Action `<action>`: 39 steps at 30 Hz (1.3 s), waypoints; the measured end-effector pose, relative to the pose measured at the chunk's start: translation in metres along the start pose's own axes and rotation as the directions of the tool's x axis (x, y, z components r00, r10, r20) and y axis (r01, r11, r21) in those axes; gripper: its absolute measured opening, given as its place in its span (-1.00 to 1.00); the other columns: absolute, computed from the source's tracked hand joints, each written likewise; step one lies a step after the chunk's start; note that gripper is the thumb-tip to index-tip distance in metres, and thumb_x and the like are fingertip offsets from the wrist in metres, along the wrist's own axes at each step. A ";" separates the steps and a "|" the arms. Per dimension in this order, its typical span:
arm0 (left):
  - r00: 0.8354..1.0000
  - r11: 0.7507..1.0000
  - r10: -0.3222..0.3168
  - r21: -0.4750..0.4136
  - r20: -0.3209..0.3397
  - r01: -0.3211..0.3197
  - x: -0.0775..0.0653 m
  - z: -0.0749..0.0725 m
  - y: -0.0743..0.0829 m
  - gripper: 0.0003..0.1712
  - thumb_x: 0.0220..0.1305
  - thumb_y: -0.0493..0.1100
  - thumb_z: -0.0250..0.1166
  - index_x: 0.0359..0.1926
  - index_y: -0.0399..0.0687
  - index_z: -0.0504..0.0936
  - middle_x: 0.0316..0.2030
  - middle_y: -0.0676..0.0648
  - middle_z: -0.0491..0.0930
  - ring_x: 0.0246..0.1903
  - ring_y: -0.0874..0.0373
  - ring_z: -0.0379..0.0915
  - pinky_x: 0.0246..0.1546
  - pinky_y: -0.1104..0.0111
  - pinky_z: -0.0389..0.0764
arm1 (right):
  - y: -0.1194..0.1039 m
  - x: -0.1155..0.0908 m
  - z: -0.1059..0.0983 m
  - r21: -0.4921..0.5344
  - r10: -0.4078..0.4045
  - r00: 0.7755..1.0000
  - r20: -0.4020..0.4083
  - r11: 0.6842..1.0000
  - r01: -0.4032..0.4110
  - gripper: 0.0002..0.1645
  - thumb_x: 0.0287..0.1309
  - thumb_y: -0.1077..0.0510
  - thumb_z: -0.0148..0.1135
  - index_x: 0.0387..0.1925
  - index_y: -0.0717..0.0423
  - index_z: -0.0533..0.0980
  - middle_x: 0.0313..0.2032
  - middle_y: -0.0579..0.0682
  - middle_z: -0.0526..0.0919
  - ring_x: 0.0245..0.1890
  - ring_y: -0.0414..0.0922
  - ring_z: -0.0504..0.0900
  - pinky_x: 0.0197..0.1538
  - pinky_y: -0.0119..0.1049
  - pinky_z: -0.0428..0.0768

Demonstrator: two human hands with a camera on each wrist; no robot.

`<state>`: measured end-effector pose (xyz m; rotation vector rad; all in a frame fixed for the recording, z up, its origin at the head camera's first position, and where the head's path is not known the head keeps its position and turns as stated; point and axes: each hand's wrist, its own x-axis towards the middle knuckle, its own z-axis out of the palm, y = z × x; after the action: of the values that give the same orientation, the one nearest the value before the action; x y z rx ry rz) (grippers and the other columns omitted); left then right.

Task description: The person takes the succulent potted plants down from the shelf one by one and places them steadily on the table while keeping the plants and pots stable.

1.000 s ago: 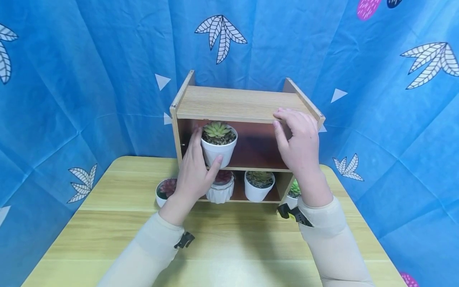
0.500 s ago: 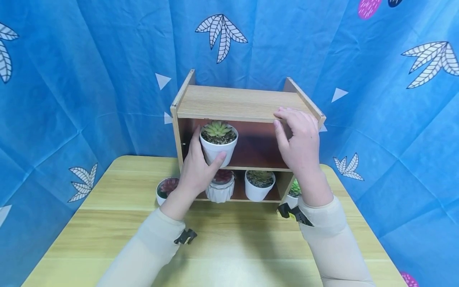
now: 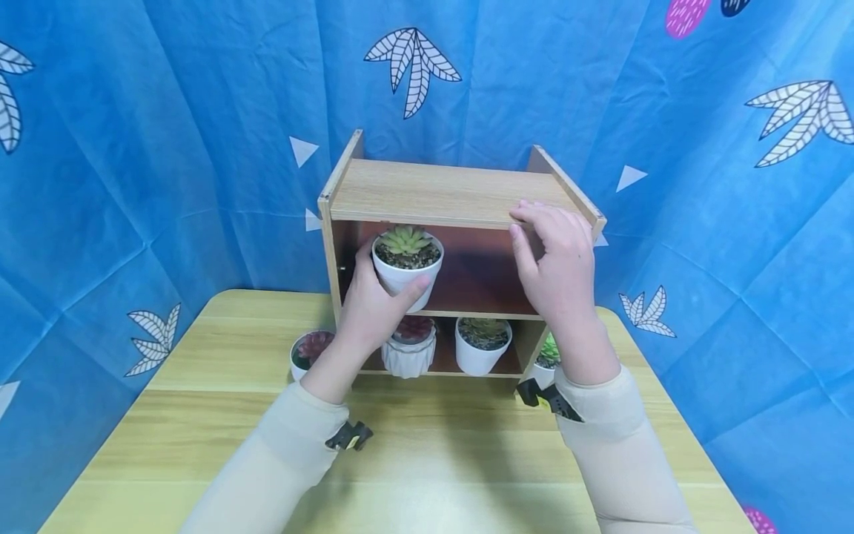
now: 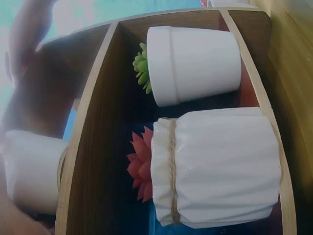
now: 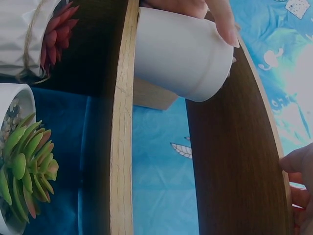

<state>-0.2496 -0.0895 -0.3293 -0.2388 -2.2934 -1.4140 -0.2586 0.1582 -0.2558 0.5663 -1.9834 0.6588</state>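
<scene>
Backing table [image 3: 427, 460] and shelf [image 3: 427, 193]: blue cloth [image 3: 233, 96]

You have five potted succulents [image 3: 408, 268], one left hand [image 3: 368, 311], one right hand [image 3: 557, 261], one table [image 3: 414, 475] and one wooden shelf unit [image 3: 434, 191] at twelve o'clock.

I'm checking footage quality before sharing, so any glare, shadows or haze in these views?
Head: soft shadows and pale glare on the table; left wrist: haze toward the left edge, softening the held pot; right wrist: backdrop washed out at right.
</scene>
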 end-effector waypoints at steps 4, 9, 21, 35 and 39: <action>1.000 1.000 -0.013 0.005 -0.009 0.013 0.002 0.001 0.001 0.25 0.07 0.42 0.36 0.54 -0.07 -0.04 0.32 -0.21 0.34 0.26 -0.09 0.36 0.19 -0.08 0.45 | 0.000 0.000 0.000 0.002 0.001 1.000 0.000 1.000 -0.001 -0.71 0.36 0.12 0.20 0.00 0.13 0.68 0.08 0.04 0.70 0.16 0.03 0.57 0.27 0.01 0.37; 1.000 1.000 -0.007 -0.019 -0.022 0.006 0.004 0.001 0.002 0.20 0.09 0.36 0.40 0.52 -0.09 0.02 0.29 -0.21 0.38 0.24 -0.07 0.39 0.20 -0.04 0.45 | 0.000 0.000 0.000 0.003 0.000 1.000 0.002 1.000 0.000 -0.71 0.36 0.12 0.20 0.00 0.14 0.68 0.08 0.04 0.70 0.16 0.03 0.57 0.27 0.01 0.37; 0.999 0.999 -0.022 -0.038 -0.030 0.021 0.000 0.000 0.003 0.17 0.08 0.32 0.44 0.51 -0.06 0.05 0.28 -0.19 0.38 0.22 -0.05 0.39 0.18 -0.02 0.47 | 0.000 -0.001 0.000 0.005 0.002 1.000 0.012 1.000 -0.002 -0.71 0.37 0.12 0.20 -0.01 0.15 0.68 0.07 0.06 0.70 0.17 0.04 0.56 0.28 0.01 0.35; 0.999 0.997 -0.020 -0.078 -0.041 0.016 -0.010 -0.006 0.005 0.16 0.04 0.31 0.46 0.49 -0.05 0.10 0.23 -0.16 0.43 0.18 -0.01 0.41 0.17 0.02 0.46 | 0.001 -0.001 0.000 0.000 0.001 1.000 0.011 1.000 -0.001 -0.71 0.37 0.11 0.20 -0.01 0.15 0.68 0.08 0.06 0.69 0.18 0.04 0.56 0.30 0.00 0.34; 0.999 0.997 -0.027 -0.068 -0.044 0.024 -0.015 -0.008 0.006 0.16 0.04 0.30 0.46 0.49 -0.04 0.10 0.25 -0.16 0.42 0.19 -0.02 0.41 0.18 0.01 0.45 | 0.001 -0.001 0.000 -0.004 0.002 1.000 0.013 1.000 -0.002 -0.71 0.37 0.11 0.20 0.00 0.15 0.68 0.08 0.06 0.69 0.18 0.04 0.56 0.29 0.00 0.35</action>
<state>-0.2322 -0.0926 -0.3276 -0.1964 -2.2231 -1.4958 -0.2583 0.1590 -0.2565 0.5675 -1.9969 0.6532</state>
